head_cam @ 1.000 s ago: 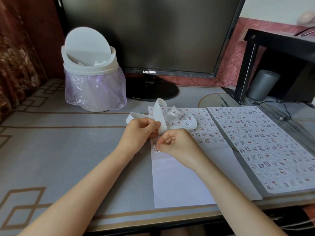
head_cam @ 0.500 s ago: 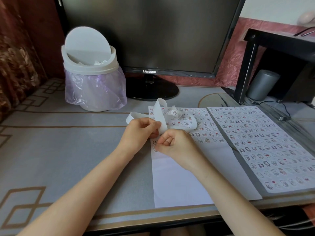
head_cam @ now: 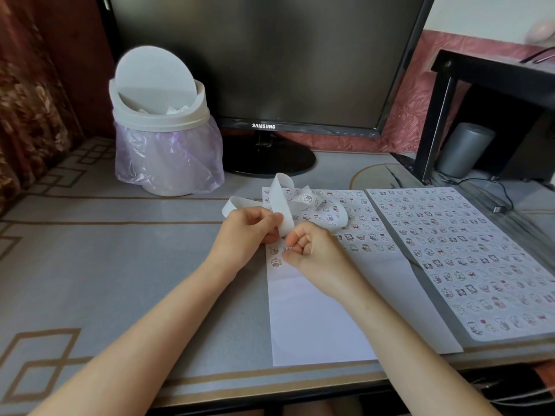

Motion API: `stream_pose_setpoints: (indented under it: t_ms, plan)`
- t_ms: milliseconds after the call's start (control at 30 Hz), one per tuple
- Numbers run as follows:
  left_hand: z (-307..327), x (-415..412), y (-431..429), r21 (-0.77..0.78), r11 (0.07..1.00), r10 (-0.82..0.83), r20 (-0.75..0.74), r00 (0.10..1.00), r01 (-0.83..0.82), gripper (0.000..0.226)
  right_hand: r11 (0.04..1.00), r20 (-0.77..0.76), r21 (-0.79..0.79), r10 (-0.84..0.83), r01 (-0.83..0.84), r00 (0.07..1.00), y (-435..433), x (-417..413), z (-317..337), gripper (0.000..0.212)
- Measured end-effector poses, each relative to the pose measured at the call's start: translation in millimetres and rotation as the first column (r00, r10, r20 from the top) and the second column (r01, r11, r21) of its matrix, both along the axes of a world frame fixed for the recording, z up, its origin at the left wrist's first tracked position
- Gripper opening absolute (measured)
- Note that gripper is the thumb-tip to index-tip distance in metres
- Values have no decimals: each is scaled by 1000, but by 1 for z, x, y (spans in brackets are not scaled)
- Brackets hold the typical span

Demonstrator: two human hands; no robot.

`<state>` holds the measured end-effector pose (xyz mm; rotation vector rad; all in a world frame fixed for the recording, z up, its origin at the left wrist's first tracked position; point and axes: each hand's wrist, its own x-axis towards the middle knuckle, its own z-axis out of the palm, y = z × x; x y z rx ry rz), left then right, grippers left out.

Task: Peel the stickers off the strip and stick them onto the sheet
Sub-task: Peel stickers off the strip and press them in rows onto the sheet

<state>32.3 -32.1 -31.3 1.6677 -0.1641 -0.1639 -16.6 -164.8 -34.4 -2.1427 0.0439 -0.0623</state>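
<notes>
The white sticker strip (head_cam: 281, 202) hangs in loose loops over the far end of the sheet (head_cam: 315, 313). One loop rises near the monitor base and another curls to the right above the rows already stuck down. The left hand (head_cam: 247, 232) holds the strip's near end, fingers curled and thumb pressed against the tape just above the sheet's left edge. The right hand (head_cam: 318, 253) sits just beside it, touching or nearly so. Its fingers are folded in, and its thumb and forefinger pinch what looks like a small sticker (head_cam: 287, 249) right at the strip's lower end — the piece is too small to read clearly.

The sheet lies flat on the desk (head_cam: 120, 265). Its far part is covered with rows of little cartoon stickers (head_cam: 369, 237), two more sit at its left edge below the left hand, and its near part is plain white. Just to the right, partly over its edge, lies a second sheet (head_cam: 468, 253), filled with the same small pictures.

At the back left stands a white swing-lid bin (head_cam: 156, 115) with a pale purple liner bag (head_cam: 168, 157), its lid tilted open. Beside it is a dark Samsung monitor (head_cam: 264, 55) on a round black foot. At the far right are a black shelf frame (head_cam: 435, 115), a grey cylinder (head_cam: 464, 148) under it, and a thin black cable (head_cam: 507, 196).
</notes>
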Motion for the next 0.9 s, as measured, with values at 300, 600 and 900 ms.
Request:
stream_pose_setpoints:
  t_ms: [300,600,900]
  plan:
    - [-1,1,0,10,1000,9,3,1000,-9,23,998,42,-22,-57,58,997,5,2,-5,33]
    - [-2,1,0,12,1000,8,6,1000,-8,22,997,55,-61,-43,47,998,4,4,-8,30]
    - [-2,1,0,18,1000,12,14,1000,-12,22,998,65,-4,-58,58,996,4,3,-9,29]
